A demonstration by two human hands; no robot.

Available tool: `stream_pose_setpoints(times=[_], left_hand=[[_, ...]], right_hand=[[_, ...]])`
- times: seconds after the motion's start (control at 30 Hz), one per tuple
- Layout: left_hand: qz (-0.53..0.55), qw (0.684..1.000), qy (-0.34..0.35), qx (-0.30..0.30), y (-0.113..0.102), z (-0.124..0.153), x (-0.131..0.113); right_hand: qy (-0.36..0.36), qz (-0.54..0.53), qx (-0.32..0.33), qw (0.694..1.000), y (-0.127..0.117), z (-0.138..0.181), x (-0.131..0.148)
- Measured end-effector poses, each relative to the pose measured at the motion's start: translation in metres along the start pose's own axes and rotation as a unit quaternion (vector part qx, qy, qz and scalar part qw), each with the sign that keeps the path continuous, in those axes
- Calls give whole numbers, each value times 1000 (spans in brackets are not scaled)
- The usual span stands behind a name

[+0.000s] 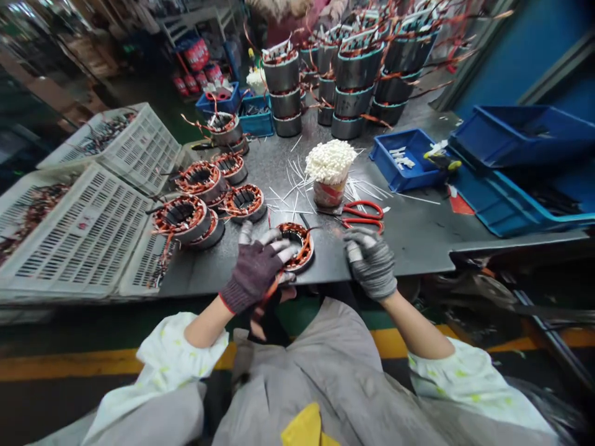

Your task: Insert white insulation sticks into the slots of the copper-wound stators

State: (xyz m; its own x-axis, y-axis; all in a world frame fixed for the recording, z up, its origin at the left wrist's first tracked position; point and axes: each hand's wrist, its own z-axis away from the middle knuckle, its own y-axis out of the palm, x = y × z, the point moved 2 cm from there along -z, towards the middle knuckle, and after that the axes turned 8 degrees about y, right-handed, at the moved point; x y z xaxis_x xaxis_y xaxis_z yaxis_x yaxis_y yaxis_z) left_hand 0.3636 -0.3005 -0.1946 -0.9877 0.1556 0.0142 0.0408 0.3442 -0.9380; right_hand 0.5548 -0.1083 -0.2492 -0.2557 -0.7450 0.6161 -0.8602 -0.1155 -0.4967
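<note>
My left hand (258, 266), in a dark purple glove with pale fingertips, grips the near left side of a motor stator (304, 251) wound with copper wire. The stator lies at the table's front edge, and orange leads hang below my glove. My right hand (372, 263), in a grey glove, is apart from it to the right, fingers curled; whether something is in them is hidden. Just beyond that hand lie red-handled scissors (365, 214). A tub (330, 193) packed with white-tipped sticks stands behind them, with loose white sticks (297, 186) scattered around it.
Several wound stators (181, 217) sit to the left, some stacked. Taller stator stacks (351, 93) stand at the back. White slotted crates (93, 229) are at far left. Blue bins (404, 176) stand at right, one holding white pieces and a yellow-black tool (441, 162).
</note>
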Motion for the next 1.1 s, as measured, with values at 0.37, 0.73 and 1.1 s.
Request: stream_pose_setpoints(times=[0.37, 0.73, 1.1], left_hand=[[357, 843, -318, -248, 12, -6, 8], [229, 960, -84, -140, 1, 40, -56], [32, 995, -56, -75, 7, 10, 1]], right_hand=[[-114, 158, 110, 975, 15, -49, 34], [-111, 132, 99, 980, -12, -44, 37], [-216, -8, 306, 927, 30, -45, 63]])
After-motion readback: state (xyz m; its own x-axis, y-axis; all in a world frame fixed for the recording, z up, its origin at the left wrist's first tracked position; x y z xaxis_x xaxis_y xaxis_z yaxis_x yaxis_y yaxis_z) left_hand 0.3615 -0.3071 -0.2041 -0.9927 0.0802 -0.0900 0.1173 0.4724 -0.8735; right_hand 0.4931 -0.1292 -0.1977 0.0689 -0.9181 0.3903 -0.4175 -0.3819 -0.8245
